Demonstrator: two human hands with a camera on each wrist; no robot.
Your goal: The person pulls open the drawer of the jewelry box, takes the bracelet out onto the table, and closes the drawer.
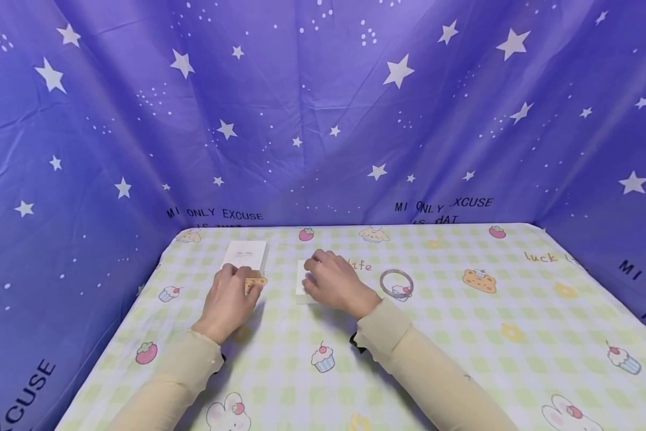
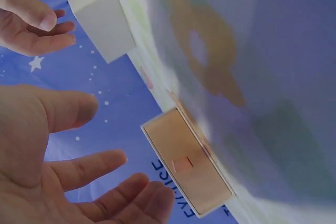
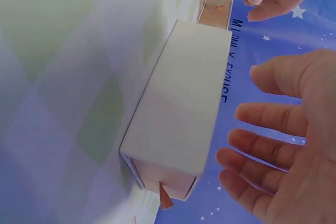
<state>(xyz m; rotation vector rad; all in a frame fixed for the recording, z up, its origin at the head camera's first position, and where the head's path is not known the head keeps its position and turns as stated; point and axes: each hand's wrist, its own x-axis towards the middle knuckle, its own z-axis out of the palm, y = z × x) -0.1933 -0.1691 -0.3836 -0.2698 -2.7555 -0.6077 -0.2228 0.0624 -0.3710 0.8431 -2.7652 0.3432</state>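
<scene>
Work in hand judged at an early stage: both drawers appear fully seated, with any pulling out left to do. Left white rectangular cardboard box with tan drawer front (image 1: pixel 247 254), at the far left of the table (image 1: pixel 441 371): front faces the person; long axis appears to run away from them. Right white cardboard box with brown pull tab (image 3: pixel 176 93): tab end points right, long axis apparently crosswise (the hand partly screens it from above). Grip of left hand (image 1: pixel 227 302) and right hand (image 1: pixel 336 284): fingers spread, pinching nothing.

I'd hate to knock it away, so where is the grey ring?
In the head view, the grey ring lies on the checked tablecloth to the right of the right hand, overlapping a printed cupcake.
</scene>
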